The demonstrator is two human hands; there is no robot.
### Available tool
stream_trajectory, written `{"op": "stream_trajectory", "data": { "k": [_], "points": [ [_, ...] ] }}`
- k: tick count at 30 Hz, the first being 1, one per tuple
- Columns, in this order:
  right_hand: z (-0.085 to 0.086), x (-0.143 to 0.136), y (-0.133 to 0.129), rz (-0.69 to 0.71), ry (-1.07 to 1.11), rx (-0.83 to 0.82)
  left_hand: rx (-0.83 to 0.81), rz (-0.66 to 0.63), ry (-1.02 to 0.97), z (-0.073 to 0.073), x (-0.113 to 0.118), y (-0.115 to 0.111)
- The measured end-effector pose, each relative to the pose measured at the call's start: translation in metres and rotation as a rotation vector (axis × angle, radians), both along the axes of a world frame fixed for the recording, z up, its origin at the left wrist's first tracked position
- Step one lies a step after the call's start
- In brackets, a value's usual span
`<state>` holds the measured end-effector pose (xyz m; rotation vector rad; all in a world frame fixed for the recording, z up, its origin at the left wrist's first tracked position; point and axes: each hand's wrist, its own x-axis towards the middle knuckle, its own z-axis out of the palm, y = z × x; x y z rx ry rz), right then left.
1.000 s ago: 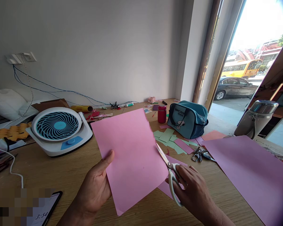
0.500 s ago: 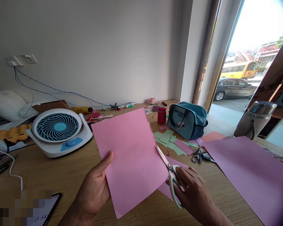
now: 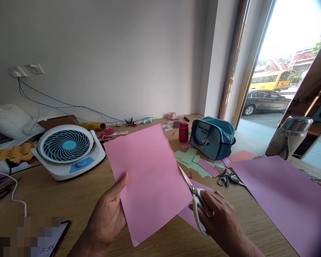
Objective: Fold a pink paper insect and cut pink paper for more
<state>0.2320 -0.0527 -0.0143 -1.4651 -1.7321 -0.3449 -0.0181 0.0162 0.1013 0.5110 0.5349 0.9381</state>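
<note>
So in the head view, the left hand [image 3: 109, 210] had the pink sheet [image 3: 149, 178] pinched at its left edge, thumb on top, with the sheet sitting around lower center. The right hand [image 3: 223, 216], lower right of center, was wrapped around the scissors [image 3: 193, 190]. It was the hand nearer the sheet's right edge, which lay up and left of it. The sheet's long axis ran steeply from upper left to lower right, and the blades lined up pretty much along that edge.

Couldn't see the left fingers behind the sheet, or how wide the blades were. Another pink piece [image 3: 188, 216] was half covered underneath, the phone [image 3: 53, 237] at lower left was partly pixelated, and the big purple-pink sheet [image 3: 286, 200] ran off the right side.
</note>
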Motion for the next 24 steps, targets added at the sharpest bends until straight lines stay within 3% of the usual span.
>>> {"op": "stream_trajectory", "data": {
  "k": [12,20,24],
  "points": [
    [0.01,-0.002,-0.003,0.104,0.066,-0.134,0.089,-0.083,-0.018,-0.007,-0.007,0.005],
    [0.014,-0.004,-0.005,0.141,0.112,-0.17,0.025,0.033,0.065,-0.002,-0.002,0.003],
    [0.013,-0.002,-0.005,0.154,0.311,-0.267,-0.022,0.081,0.122,0.001,0.0,0.003]
  ]
}}
